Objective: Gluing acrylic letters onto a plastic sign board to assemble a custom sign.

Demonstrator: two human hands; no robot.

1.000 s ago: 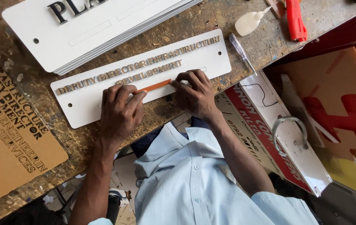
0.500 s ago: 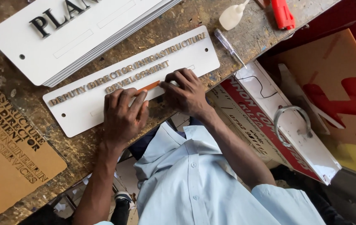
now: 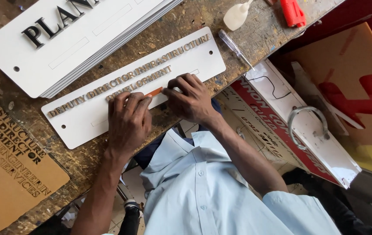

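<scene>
**Two hands pressed on a lettered white sign plate**

A long white sign plate point(image 3: 86, 119) lies slanted across the worn wooden tabletop point(image 3: 255, 35), near the picture's centre, its raised gold letters running in two rows. The left hand point(image 3: 128, 119) lies flat on the plate's lower edge, fingers point(image 3: 125, 102) close together and pressing down on the surface, holding nothing. At its 2 o'clock, just beside it, the right hand point(image 3: 190, 98) curls with narrow fingers pinching a small orange tool point(image 3: 154, 92), whose tip touches the second row of letters. At 11 o'clock from the hands lies a stack of larger white plates point(image 3: 77, 48) with black letters. At 9 o'clock sits a brown cut-out sheet point(image 3: 7, 182). At 1 o'clock lies a clear-handled screwdriver point(image 3: 234, 47), with a red tool point(image 3: 292, 12) beyond it.
</scene>
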